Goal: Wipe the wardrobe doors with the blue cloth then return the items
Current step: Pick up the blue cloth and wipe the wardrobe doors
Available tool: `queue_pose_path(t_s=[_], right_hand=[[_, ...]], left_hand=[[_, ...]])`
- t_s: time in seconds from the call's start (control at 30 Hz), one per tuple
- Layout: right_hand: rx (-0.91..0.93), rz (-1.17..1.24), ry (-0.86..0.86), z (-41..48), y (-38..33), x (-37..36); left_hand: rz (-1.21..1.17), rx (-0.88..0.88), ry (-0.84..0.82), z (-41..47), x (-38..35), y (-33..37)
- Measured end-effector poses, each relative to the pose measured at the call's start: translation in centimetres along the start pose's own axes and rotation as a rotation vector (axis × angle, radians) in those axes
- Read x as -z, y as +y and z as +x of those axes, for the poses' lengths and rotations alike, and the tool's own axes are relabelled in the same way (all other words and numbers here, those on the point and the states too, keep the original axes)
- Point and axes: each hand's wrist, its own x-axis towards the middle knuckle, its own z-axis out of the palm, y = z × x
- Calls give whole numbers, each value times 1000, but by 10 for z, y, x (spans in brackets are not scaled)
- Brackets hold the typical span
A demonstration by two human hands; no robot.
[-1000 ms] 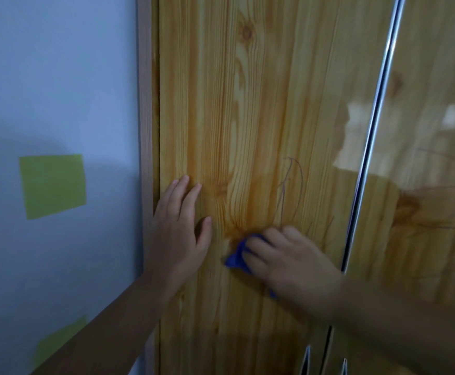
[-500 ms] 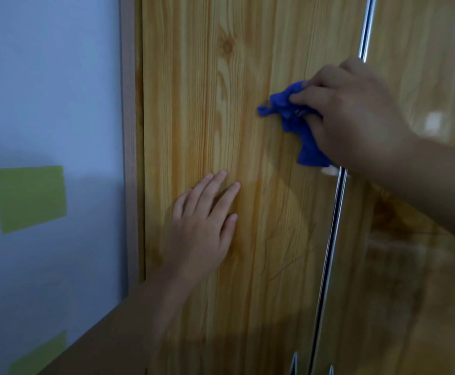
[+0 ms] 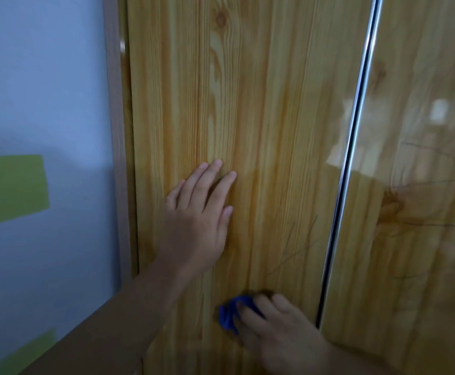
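Observation:
Two glossy pine-patterned wardrobe doors fill the view, the left door and the right door, split by a chrome strip. My left hand lies flat on the left door, fingers straight and pointing up. Low on the same door, my right hand presses a bunched blue cloth against the wood, fingers curled over it. Only the cloth's left part shows past my fingers.
A pale blue wall stands left of the wardrobe's brown side frame. Two green patches are on that wall. The right door reflects bright window shapes.
My right hand has swept the blue cloth from high beside the chrome strip down to the lower part of the left door. My left hand stays flat on the door.

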Motion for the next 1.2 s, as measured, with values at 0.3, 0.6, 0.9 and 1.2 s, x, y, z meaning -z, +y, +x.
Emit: queue_pose_path(t_s=[0.3,0.6,0.9,1.2], right_hand=[[41,-131,-3,13,87,88],[-265,-326,311,71,205,198],[-327,-315,388,55,162,143],[-113,-83,-95,-45,30,31]], left_hand=[[37,-17,-2,-1,2,1],[3,13,12,-3,-3,5],[-21,32,5,-4,-7,4],[-18,58,19,-5,-6,12]])
